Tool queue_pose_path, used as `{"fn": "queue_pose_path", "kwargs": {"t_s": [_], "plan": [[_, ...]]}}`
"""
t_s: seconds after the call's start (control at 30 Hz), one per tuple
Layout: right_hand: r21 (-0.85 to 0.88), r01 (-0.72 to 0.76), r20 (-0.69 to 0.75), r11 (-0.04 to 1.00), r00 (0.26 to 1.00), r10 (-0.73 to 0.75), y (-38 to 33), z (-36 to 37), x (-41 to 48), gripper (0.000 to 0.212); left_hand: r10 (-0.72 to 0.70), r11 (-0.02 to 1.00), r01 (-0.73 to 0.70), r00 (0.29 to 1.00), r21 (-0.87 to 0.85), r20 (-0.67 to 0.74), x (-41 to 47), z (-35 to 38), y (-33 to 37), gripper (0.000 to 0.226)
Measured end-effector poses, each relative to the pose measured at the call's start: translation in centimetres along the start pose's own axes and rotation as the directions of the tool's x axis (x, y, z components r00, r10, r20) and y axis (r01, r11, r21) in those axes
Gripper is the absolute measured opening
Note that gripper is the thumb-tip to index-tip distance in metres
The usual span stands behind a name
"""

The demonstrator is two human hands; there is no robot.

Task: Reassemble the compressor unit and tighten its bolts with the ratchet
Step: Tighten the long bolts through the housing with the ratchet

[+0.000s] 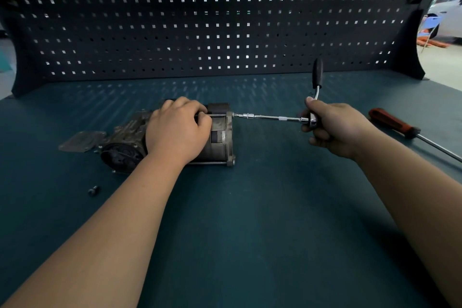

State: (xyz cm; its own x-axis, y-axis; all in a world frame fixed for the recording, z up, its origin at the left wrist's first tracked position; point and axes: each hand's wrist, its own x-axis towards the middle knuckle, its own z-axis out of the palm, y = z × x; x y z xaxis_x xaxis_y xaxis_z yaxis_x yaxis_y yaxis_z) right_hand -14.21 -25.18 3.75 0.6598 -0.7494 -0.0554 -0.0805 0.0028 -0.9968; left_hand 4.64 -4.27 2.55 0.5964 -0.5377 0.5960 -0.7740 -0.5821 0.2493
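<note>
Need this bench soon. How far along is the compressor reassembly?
Compressor looks mostly assembled, long bolts in place. Now: left hand holds it; right hand grips the ratchet, its extension on an upper bolt. Remaining: a loose bolt and a flat plate lie beside it, unfitted.

We're in a workshop here: perforated tool pegboard (225, 20) rising behind the teal workbench (262, 220), a red-handled screwdriver (392, 123) lying at the workbench's right, a white car (450, 17) beyond its right end.

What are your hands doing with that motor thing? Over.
Left hand grips the compressor, steadying it. Right hand grips the ratchet, its extension on an end bolt. Loose bolt and screwdriver lie aside, nothing blocking.
</note>
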Motion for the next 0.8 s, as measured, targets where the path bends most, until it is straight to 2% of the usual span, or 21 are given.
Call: {"fn": "queue_pose_path", "kwargs": {"t_s": [0.13,0.23,0.33,0.5,0.6,0.67,0.8], "plan": [[-0.003,0.127,0.135,0.992,0.983,-0.126,0.4,-1.4,0.4,0.017,-0.002,1.000,0.002,1.000,-0.002,-0.003,0.0,0.0,-0.1,0.031],[-0.018,0.238,0.177,0.971,0.957,-0.231,0.6,-2.1,0.9,0.028,0.000,1.000,0.000,1.000,0.002,0.001,0.0,0.0,0.0,0.031],[-0.146,0.368,0.161,0.918,0.925,-0.345,0.9,-2.3,0.9,0.037,-0.002,1.000,0.002,1.000,0.000,-0.004,0.0,0.0,-0.1,0.030],[-0.100,0.389,0.164,0.916,0.914,-0.371,0.9,-2.5,1.0,0.036,0.000,1.000,0.000,1.000,-0.004,-0.002,0.0,0.0,-0.1,0.031],[-0.045,0.371,0.153,0.928,0.920,-0.360,0.6,-2.6,0.9,0.021,-0.003,1.000,0.003,1.000,-0.001,-0.002,0.0,0.0,-0.1,0.032],[-0.104,0.404,0.118,0.909,0.912,-0.392,0.4,-2.5,0.7,0.006,-0.004,1.000,0.004,1.000,-0.005,-0.005,0.0,0.0,0.0,0.032],[-0.232,0.394,0.076,0.889,0.919,-0.387,0.4,-2.4,0.5,0.010,-0.006,1.000,0.006,1.000,-0.008,0.000,0.1,-0.1,-0.1,0.032]]}}
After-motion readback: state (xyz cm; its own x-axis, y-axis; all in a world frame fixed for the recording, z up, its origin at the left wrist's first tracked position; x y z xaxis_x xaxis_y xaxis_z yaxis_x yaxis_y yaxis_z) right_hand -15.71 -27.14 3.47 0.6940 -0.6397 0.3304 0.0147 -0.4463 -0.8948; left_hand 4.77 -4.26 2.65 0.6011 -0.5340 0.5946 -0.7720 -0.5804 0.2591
